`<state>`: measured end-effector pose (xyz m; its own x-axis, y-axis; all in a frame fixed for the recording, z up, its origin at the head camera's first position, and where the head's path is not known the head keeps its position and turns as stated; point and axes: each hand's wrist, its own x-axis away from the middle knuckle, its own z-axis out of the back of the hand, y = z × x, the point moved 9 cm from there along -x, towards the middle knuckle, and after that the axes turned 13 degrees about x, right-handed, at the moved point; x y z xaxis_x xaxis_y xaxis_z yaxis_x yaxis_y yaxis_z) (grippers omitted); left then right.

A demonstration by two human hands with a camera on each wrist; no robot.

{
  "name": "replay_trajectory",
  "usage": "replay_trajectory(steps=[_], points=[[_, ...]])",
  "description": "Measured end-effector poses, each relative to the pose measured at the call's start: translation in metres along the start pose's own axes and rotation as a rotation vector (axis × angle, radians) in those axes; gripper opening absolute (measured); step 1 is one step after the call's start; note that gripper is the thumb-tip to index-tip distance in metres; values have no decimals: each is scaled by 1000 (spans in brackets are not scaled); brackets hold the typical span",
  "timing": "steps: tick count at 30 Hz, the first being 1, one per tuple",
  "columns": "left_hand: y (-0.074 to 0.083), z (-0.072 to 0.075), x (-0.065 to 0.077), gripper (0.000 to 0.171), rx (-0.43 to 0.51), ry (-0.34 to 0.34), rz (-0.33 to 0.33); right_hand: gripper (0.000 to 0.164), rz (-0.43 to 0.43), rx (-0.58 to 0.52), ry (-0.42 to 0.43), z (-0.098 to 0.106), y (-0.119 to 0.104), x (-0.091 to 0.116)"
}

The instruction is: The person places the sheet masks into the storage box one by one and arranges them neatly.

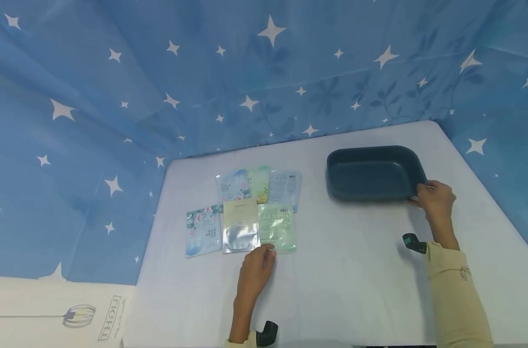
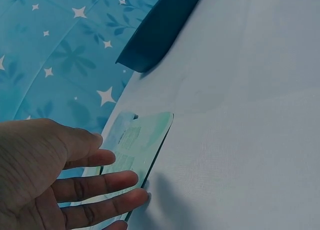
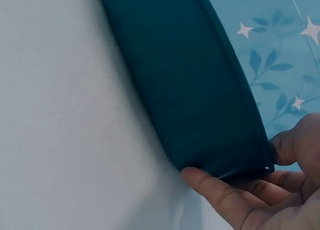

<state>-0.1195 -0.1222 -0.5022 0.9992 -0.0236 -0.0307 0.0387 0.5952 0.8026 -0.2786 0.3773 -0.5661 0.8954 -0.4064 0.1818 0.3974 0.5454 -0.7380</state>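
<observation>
My left hand [image 1: 256, 270] is over the near edge of a green sheet mask packet [image 1: 278, 228], fingers loosely extended and gripping nothing. In the left wrist view the fingers overlap that packet [image 2: 145, 140]. Beside it lie a gold-and-silver packet [image 1: 241, 229] and a light blue floral one [image 1: 203, 231]. Behind are a blue packet [image 1: 233, 186], a yellow-green one [image 1: 258, 182] and a pale blue one [image 1: 286, 187]. My right hand [image 1: 437, 199] grips a dark teal plastic basin [image 1: 373, 195] by its near right corner. The right wrist view shows the thumb at the rim and fingers against the wall.
A white cloth covers the table [image 1: 342, 275]. Blue star-print fabric [image 1: 246, 72] hangs behind and at the sides. A cream cloth with a whisk print [image 1: 55, 309] is at the lower left. Each wrist carries a black camera mount [image 1: 414, 243].
</observation>
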Motion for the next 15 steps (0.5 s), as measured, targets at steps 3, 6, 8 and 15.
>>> replay_trajectory(steps=[3,6,8,15], points=[[1,1,-2,23,0,-1,-9,50,-37,24,5,6,-10,13],[1,2,-3,24,-5,-2,-9,50,-67,21,-2,8,-15,23],[-1,2,-3,25,-10,0,-2,50,-84,9,-10,7,-16,30],[-6,1,0,25,-1,0,25,50,-165,114,15,14,-16,66]])
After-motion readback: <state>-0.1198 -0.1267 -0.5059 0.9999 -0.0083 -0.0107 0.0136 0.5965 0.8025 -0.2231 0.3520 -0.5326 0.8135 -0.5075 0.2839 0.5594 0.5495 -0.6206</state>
